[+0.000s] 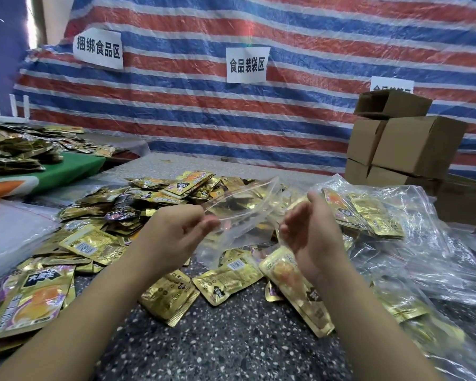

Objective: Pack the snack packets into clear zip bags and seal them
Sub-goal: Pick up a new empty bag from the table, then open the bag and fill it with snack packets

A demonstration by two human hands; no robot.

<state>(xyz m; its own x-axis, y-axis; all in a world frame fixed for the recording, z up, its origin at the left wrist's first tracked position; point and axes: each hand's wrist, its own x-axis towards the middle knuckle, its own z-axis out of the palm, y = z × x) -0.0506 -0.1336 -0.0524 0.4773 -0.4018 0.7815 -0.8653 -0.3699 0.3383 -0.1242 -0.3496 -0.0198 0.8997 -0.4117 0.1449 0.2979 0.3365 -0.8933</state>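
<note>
Your left hand [176, 232] and right hand [311, 232] each pinch one side of an empty clear zip bag [239, 215], holding it up with its mouth pulled open above the speckled tabletop [231, 339]. A loose heap of gold snack packets [160, 193] lies just behind and beneath the bag. Filled bags [368, 215] lie piled at your right, with cardboard boxes [401, 144] stacked beyond them against the striped tarp [286, 31].

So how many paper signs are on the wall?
3. Left sign, middle sign, and right sign, half hidden behind the boxes. More may be out of view.
</note>
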